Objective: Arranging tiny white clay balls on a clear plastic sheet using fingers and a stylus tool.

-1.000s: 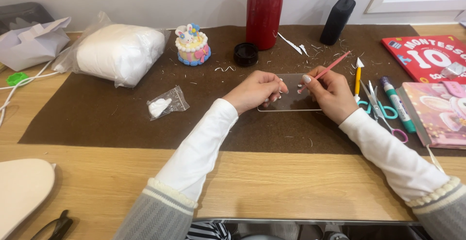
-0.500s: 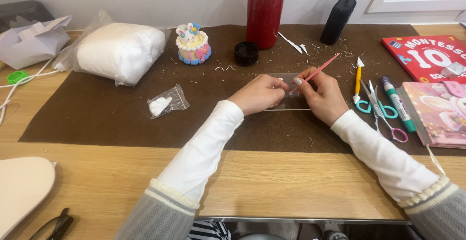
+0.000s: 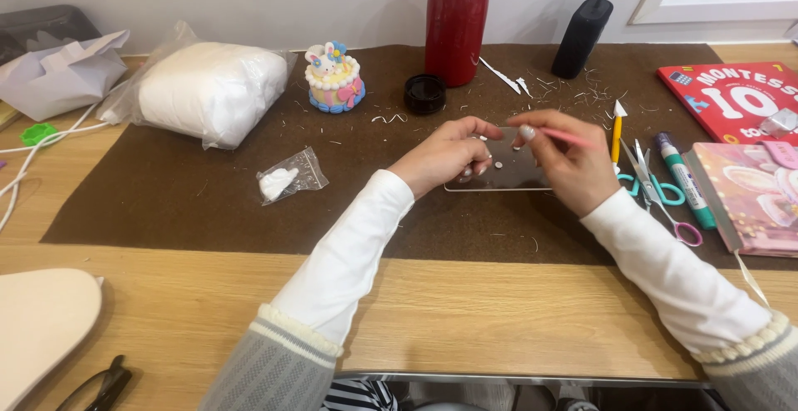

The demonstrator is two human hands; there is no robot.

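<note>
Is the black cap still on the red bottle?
No, the black cap lies on the brown mat just left of the red bottle, not on it.

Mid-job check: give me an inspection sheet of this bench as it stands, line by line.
Surface: wooden table under a brown felt mat, flecked with white scraps.
Job's things: clear plate on the mat with tiny white bits on it; pink-handled tool.
Hands: left hand fingertips at the plate's edge; right hand pinches the pink-handled tool above the plate.
Clutter: white clay bag, small clay pouch, cake figurine, red flask, black lid, black bottle, scissors, marker, books.
Cables: white cord at the left edge.
Surroundings: white wall; glasses at the front left.
</note>
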